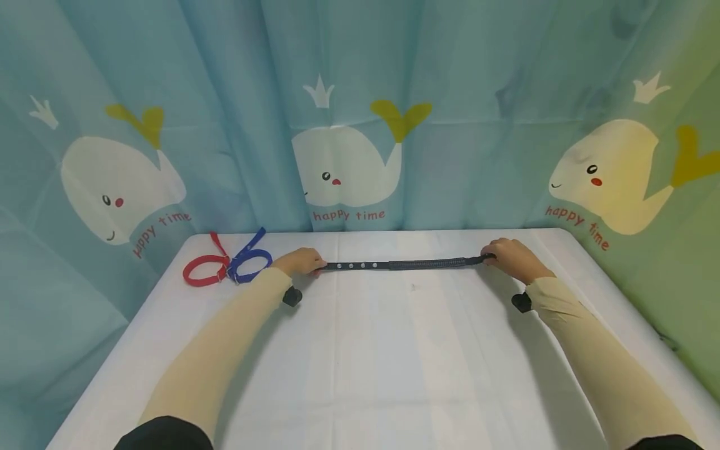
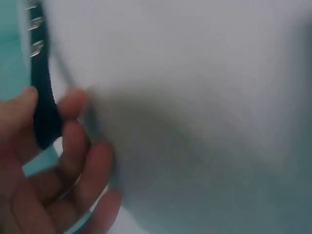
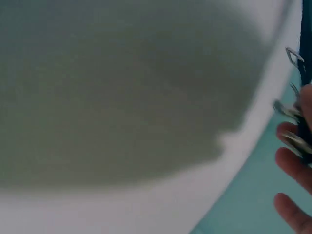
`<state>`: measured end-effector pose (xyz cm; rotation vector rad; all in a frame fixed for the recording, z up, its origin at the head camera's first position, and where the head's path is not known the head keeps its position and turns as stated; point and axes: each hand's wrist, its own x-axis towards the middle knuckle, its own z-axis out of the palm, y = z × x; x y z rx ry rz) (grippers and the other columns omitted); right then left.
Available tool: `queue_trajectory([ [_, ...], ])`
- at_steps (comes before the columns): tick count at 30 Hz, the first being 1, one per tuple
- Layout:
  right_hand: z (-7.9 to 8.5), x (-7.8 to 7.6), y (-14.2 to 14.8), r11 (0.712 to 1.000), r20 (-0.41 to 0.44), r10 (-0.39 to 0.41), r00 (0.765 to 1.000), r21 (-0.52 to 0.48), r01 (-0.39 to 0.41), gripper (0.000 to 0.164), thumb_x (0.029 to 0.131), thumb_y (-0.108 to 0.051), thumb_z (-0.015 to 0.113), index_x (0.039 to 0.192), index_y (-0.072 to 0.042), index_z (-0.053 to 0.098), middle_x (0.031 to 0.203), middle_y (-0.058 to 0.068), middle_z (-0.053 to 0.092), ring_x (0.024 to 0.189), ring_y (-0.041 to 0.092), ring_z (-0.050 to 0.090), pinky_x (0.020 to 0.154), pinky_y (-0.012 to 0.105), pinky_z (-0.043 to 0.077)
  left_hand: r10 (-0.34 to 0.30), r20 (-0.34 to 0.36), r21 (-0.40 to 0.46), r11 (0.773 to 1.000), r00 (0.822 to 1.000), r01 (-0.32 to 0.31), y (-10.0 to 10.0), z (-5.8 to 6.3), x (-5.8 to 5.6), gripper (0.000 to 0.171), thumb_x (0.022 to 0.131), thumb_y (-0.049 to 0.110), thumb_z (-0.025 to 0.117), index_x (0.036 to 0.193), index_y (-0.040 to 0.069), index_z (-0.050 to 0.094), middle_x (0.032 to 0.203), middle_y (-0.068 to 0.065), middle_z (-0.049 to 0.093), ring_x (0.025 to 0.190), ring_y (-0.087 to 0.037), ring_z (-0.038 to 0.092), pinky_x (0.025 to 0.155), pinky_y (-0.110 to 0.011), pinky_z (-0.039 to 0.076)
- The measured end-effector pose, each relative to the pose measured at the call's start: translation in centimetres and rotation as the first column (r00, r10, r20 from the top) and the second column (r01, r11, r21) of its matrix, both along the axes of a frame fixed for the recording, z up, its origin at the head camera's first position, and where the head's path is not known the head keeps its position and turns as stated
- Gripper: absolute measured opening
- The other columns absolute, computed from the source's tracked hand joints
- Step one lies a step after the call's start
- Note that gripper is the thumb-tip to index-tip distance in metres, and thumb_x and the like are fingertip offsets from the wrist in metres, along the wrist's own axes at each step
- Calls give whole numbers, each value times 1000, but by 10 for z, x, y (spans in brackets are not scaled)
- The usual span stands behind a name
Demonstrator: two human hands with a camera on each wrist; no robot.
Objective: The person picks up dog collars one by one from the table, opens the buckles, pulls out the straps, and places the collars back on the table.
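Observation:
A black pet collar point(image 1: 427, 265) with metal eyelets is stretched out straight between both hands, above the far part of the table. My left hand point(image 1: 302, 260) pinches its eyelet end; in the left wrist view the thumb and index finger hold the dark tip point(image 2: 45, 112), the other fingers loosely bent. At the other end, my right hand point(image 1: 514, 259) grips the collar near its metal hardware point(image 3: 295, 112), partly cut off by the right wrist view's edge. Left of my left hand lie a coiled red collar point(image 1: 194, 275) and a coiled blue collar point(image 1: 264, 255), touching each other.
A white cloth covers the table point(image 1: 382, 362). Behind it hangs a blue-green curtain point(image 1: 236, 156) printed with whales, close to the table's far edge and along both sides.

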<state>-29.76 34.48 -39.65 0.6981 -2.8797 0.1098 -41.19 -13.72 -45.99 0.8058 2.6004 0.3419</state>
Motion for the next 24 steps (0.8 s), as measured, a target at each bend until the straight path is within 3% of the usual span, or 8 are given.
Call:
queue_trajectory([
  [1,-3,0,1,1000,27,-8,1000,8,8,11,78,-4,71,89,-2,71,85,12,70,79,28,66,72,42,52,29,-21,-50,998,999,-30,0,-5,-3,48,98,47,38,78,12,63,72,-2,57,68,-17,50,71,-33,43],
  [3,-7,0,3,999,70,-36,997,17,35,13,78,-4,71,91,-2,70,87,13,70,82,30,66,76,44,52,75,-73,-124,989,995,-83,4,5,10,46,98,47,40,87,9,63,83,-5,62,76,-19,53,72,-35,45],
  [5,-9,0,4,997,93,-71,993,9,70,17,79,-4,70,95,0,70,91,15,70,87,33,66,80,47,51,120,-119,-193,971,986,-142,14,34,39,42,100,38,41,105,1,59,100,-14,63,90,-26,57,82,-40,47],
  [9,-8,0,7,993,118,-114,987,-14,116,23,80,-4,70,102,4,67,99,21,69,97,39,63,87,51,48,112,-227,-133,980,967,-145,21,57,67,38,98,29,48,122,0,51,109,-20,59,99,-32,57,87,-44,48],
  [14,-7,-2,4,990,139,-138,981,-8,140,29,80,-4,70,107,5,65,106,23,67,102,41,61,90,52,47,76,-312,-79,991,947,-106,29,56,70,45,93,26,57,134,10,47,125,-22,52,114,-37,52,97,-49,43],
  [19,-7,-3,1,987,125,-152,980,-23,156,31,79,-4,71,110,3,65,113,24,64,106,42,59,91,53,46,-26,-376,-146,989,926,-32,34,54,73,50,93,26,57,139,12,45,141,-21,44,128,-40,44,106,-51,37],
  [21,-8,-3,1,988,123,-147,981,-28,151,29,80,-3,70,108,3,66,112,24,65,106,41,60,91,53,47,-46,-341,-187,982,939,-19,33,54,75,49,94,27,55,140,13,45,143,-20,43,130,-40,43,108,-51,35],
  [24,-10,-2,3,990,129,-134,983,-28,139,25,81,-2,68,105,4,67,110,24,66,105,41,60,91,52,47,-26,-236,-197,980,971,-22,30,53,75,52,96,30,51,144,14,39,146,-22,38,134,-40,37,111,-50,30],
])
